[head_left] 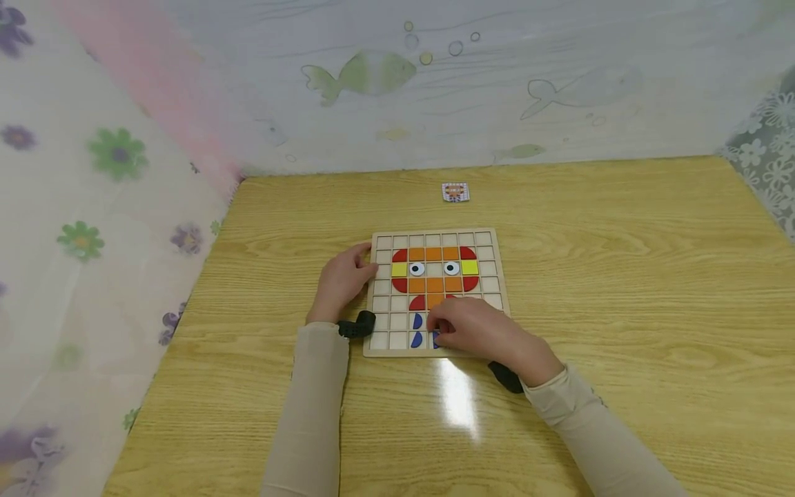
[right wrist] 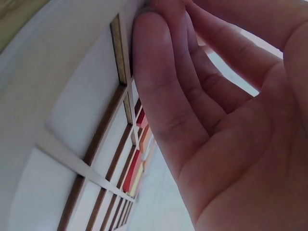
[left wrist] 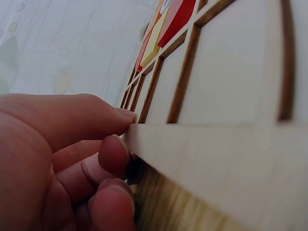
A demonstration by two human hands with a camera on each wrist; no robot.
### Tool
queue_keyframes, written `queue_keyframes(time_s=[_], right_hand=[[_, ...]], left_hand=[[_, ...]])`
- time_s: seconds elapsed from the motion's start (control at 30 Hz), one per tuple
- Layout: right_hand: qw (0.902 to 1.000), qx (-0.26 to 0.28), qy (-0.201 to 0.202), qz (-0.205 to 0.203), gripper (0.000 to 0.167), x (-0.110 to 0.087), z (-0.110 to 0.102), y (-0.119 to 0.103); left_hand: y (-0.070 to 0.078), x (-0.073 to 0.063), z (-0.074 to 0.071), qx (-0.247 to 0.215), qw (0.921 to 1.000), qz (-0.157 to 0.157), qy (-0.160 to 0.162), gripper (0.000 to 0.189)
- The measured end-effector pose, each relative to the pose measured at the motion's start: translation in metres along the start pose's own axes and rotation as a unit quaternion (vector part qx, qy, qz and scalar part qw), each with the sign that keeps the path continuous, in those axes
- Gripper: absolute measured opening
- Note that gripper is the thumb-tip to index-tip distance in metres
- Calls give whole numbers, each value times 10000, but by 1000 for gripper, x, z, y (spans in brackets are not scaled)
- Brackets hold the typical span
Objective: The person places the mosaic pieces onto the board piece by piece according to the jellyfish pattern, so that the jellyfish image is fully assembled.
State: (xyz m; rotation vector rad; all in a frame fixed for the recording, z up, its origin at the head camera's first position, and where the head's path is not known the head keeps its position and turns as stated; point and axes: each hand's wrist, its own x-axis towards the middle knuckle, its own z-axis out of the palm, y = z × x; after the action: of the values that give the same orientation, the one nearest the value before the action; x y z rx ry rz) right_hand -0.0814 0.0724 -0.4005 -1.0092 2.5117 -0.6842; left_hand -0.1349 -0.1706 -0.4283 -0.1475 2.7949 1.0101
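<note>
A square wooden grid board (head_left: pixel 381 304) lies on the table, with coloured pieces and two eye discs (head_left: pixel 417 269) set in its cells. The left hand (head_left: pixel 343 279) grips its left edge; in the left wrist view the thumb (left wrist: pixel 96 115) lies at the rim, the other fingers bent below it. Over the board's lower part, the right hand (head_left: pixel 481 333) pinches a blue piece (head_left: pixel 437 339), largely hidden by the fingertips. Left of it sit two blue half-round pieces (head_left: pixel 417 339). Red and orange pieces (head_left: pixel 435 284) lie above, the lower right ones partly covered by the right hand.
A small pattern card (head_left: pixel 456 192) lies on the table (head_left: pixel 621 276) beyond the board. Behind the table stands a wall (head_left: pixel 472 103) with painted fish; a flowered wall (head_left: pixel 118 193) runs along the left. Dark wrist devices (head_left: pixel 360 324) sit close to the board.
</note>
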Motion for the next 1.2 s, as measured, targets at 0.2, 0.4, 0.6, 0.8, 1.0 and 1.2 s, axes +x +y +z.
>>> queue_keyframes(time_s=[0.2, 0.4, 0.6, 0.8, 1.0, 1.2], right_hand=[[9998, -73, -35, 192, 10, 2, 2, -3], [9996, -155, -11, 242, 12, 0, 4, -5], [9993, -280, 55, 240, 13, -1, 4, -8], [9994, -263, 27, 227, 13, -1, 4, -7], [9997, -206, 1, 131, 11, -2, -1, -5], [9994, -129, 104, 294, 9, -6, -15, 5]], left_hand=[[1, 0, 0, -7, 10000, -18, 0, 50], [0, 0, 0, 32, 10000, -21, 2, 50], [0, 0, 0, 40, 10000, -1, -2, 50], [1, -1, 0, 26, 10000, 1, 0, 50], [1, -1, -1, 10, 10000, 7, -10, 49], [2, -1, -1, 17, 10000, -20, -64, 50]])
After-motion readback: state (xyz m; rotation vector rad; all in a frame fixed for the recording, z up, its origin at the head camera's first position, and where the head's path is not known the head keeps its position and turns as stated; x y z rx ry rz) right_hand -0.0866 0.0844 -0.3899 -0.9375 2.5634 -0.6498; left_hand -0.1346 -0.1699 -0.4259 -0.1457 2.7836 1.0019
